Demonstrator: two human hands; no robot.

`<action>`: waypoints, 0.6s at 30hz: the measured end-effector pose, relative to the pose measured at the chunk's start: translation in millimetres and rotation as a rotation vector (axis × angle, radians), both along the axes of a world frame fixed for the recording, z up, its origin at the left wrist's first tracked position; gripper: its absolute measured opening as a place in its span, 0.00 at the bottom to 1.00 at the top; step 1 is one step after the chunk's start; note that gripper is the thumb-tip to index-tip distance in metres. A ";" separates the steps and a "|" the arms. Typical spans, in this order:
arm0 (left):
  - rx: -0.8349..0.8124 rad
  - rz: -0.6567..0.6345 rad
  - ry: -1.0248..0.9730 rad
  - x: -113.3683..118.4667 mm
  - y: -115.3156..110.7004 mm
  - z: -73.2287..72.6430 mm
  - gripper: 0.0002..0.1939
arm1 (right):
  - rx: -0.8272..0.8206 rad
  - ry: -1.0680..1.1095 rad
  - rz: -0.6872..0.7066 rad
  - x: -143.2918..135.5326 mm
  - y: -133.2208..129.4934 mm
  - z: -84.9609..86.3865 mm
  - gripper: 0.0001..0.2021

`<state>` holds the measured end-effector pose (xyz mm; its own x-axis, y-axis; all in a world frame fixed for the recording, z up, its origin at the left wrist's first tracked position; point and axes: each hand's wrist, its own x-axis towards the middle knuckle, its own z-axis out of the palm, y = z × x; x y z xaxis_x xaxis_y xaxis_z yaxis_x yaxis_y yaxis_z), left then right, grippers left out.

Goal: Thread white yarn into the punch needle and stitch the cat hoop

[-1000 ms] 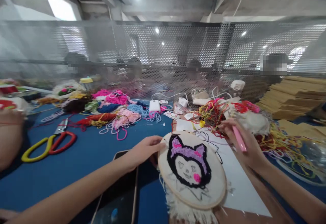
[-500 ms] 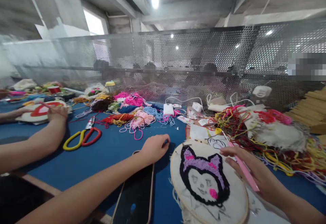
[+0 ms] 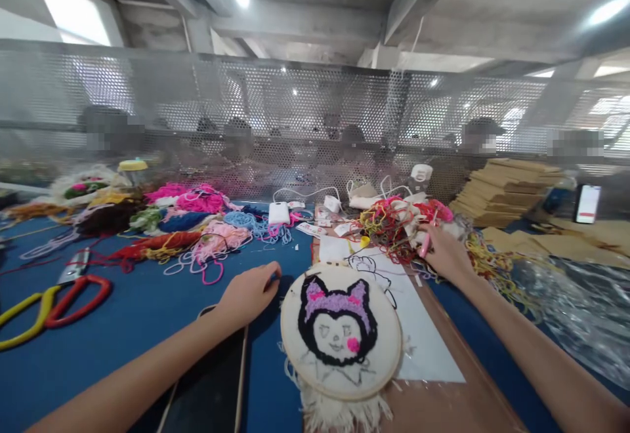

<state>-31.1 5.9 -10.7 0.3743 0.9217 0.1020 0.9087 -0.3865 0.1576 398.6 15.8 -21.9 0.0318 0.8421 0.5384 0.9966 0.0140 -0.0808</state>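
My right hand [image 3: 447, 252] reaches to the heap of tangled yarn [image 3: 394, 229] with a pink-handled punch needle [image 3: 425, 245] in its grip. Loosely curled, my left hand [image 3: 249, 295] rests at the top end of a dark phone [image 3: 207, 380]; whatever its fingers close on, if anything, is hidden. Between my hands lies a round embroidery hoop [image 3: 280, 341] with white cloth. On the cloth is a looped-yarn character in black and purple with one pink cheek; its facial features and collar are drawn lines.
Large scissors [image 3: 81, 302] with yellow and red handles lie at left. Yarn bundles [image 3: 172, 243] line the back, by a white charger [image 3: 279, 214]. Paper [image 3: 428, 348] lies beside the hoop. Brown cardboard [image 3: 502, 187] is stacked at right, near clear plastic [image 3: 575, 315].
My right hand has left the hoop's edge and moved forward to the yarn heap, carrying the punch needle. My left hand stays by the phone. The view has turned right.
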 end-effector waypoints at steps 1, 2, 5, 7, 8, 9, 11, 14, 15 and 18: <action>-0.007 0.001 0.002 0.1 -0.2 0.8 0.07 | -0.004 0.009 -0.014 1.9 1.3 3.3 0.19; -0.015 0.001 0.002 0.2 -0.5 1.6 0.08 | -0.011 0.020 -0.022 4.4 2.8 8.1 0.18; -0.039 0.004 0.004 1.1 -0.9 4.4 0.08 | -0.037 0.062 -0.034 17.8 10.5 31.7 0.16; -0.053 0.005 0.005 1.6 -0.7 5.6 0.08 | -0.034 0.098 -0.061 30.2 18.6 54.0 0.12; -0.060 0.003 0.004 1.8 -0.3 6.0 0.08 | -0.023 0.117 -0.083 36.2 23.6 66.2 0.10; -0.063 -0.001 0.003 1.8 0.3 6.0 0.07 | -0.005 0.135 -0.109 41.5 29.3 78.3 0.09; -0.069 -0.008 0.000 1.3 2.0 5.3 0.08 | 0.021 0.159 -0.148 48.8 42.3 100.6 0.12; -0.080 -0.008 -0.008 -0.6 5.0 3.0 0.08 | 0.041 0.189 -0.182 50.0 64.0 123.2 0.15; -0.084 -0.006 -0.011 -1.3 5.7 2.1 0.08 | 0.040 0.199 -0.184 48.2 70.8 127.4 0.15; -0.083 -0.005 -0.018 -2.4 6.1 1.0 0.08 | -0.003 0.229 -0.151 39.7 84.3 134.1 0.16</action>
<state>-33.5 11.9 -9.7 0.3773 0.9255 0.0320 0.9038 -0.3755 0.2054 438.3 100.1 112.1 0.2781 0.8200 0.5002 0.9430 -0.1341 -0.3045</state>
